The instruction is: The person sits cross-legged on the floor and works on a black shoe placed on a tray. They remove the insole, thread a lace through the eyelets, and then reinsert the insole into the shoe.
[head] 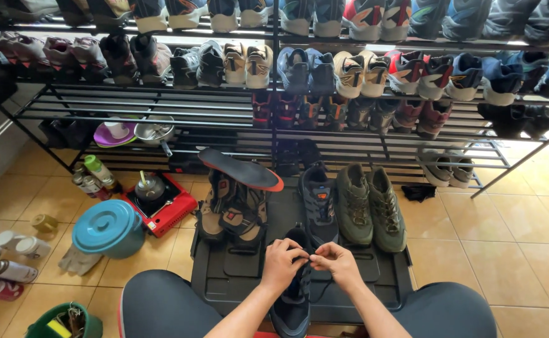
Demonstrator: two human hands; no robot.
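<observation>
From the head camera, we looked down at our two hands meeting over a dark blue shoe (293,294) that stood on a black tray (224,281) on the tiled floor, between our knees. Our left hand (282,263) had its fingers curled narrow and pinched on the shoe's lace (305,258) near the tongue; our right hand (339,263) pinched the same lace from the other side, fingertips nearly touching the left's. How far up the eyelets the lace ran we could not tell, since the hands covered that part.

We judged the lacing of this shoe to be in hand and not finished, as both hands were pinched on the lace. Its likely mate, another dark blue shoe (318,203), stood just ahead on the tray and appeared laced. Beside it stood a pair of olive green shoes (369,203), also laced. To the left a pair of brown shoes (233,209) lay with a black and orange insole (241,169) resting loose across them, so that pair seemed left to do. Behind ran a metal rack (224,106) full of shoes, and a teal lidded bucket (108,228) sat left of the tray.
</observation>
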